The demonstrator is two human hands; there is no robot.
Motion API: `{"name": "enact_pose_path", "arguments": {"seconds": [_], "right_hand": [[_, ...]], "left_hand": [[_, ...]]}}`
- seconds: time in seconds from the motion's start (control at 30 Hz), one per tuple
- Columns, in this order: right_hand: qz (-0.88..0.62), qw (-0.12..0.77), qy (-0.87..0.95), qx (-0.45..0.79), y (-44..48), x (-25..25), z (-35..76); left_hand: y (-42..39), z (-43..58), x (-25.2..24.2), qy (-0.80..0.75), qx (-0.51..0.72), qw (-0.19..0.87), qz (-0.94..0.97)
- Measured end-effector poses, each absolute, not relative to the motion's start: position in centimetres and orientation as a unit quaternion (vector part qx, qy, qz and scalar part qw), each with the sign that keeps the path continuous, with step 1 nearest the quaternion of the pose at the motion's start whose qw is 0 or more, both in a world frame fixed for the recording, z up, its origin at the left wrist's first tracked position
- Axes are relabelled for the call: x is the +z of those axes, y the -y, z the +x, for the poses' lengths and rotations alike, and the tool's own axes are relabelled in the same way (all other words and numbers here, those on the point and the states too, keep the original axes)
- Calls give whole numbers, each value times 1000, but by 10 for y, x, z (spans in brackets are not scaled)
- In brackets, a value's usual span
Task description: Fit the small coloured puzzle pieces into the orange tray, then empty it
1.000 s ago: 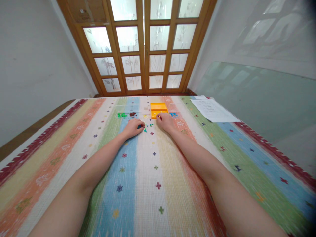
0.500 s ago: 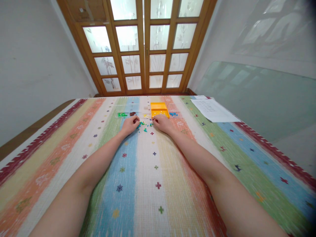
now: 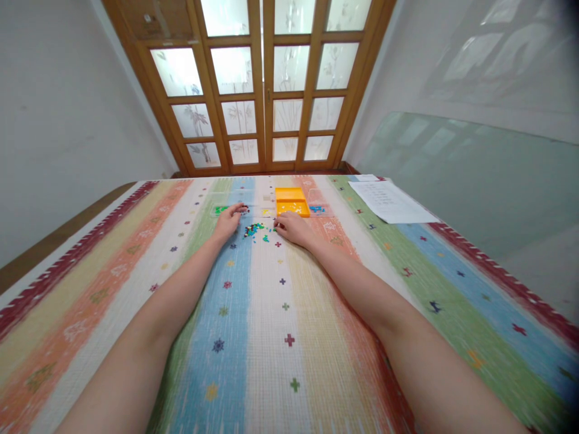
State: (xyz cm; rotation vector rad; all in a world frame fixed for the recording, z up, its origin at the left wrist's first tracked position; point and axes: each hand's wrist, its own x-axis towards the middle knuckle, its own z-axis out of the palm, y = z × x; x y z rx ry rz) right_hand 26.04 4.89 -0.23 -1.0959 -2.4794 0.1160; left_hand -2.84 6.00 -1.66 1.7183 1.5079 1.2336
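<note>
A small pile of mixed coloured beads lies on the striped cloth between my hands. My left hand reaches forward, its fingertips pressed together over a clear tray of dark red beads; what they hold is too small to see. My right hand rests just right of the pile, fingers curled and pinched at its edge. An orange tray stands right behind my right hand.
Clear trays hold green beads at the left and blue beads at the right of the orange tray. A printed sheet of paper lies at the far right. Wooden glazed doors stand beyond the table.
My left hand left the bead pile and moved forward and left to the dark red bead tray. My right hand slid from the orange tray down to the pile's right edge.
</note>
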Motion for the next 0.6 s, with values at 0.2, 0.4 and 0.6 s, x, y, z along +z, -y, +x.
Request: {"name": "enact_pose_path", "arguments": {"seconds": [0.2, 0.4, 0.6], "right_hand": [[-398, 223, 889, 43, -46, -1, 259], [-423, 260, 866, 62, -48, -1, 259], [-466, 321, 818, 104, -57, -4, 263]], "left_hand": [[-65, -33, -17, -563, 458, 342, 597], [-62, -33, -19, -551, 453, 315, 626], [-57, -33, -21, -549, 406, 199, 703]]}}
